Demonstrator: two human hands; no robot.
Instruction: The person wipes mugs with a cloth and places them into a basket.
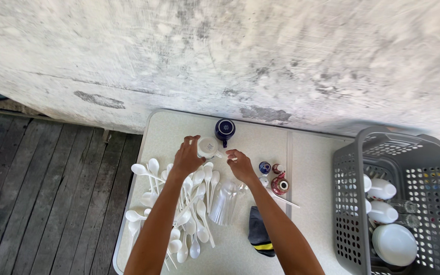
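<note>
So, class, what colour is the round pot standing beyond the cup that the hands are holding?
The round pot is dark blue with a white centre on top, seen best in the head view.

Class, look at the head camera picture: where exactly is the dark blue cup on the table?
The dark blue cup stands at the table's far edge by the wall, just beyond the white mug in the left hand.

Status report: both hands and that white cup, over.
Left hand grips white cup. Right hand beside it, pinching something small. Blue teapot just behind, white spoons below.
</note>
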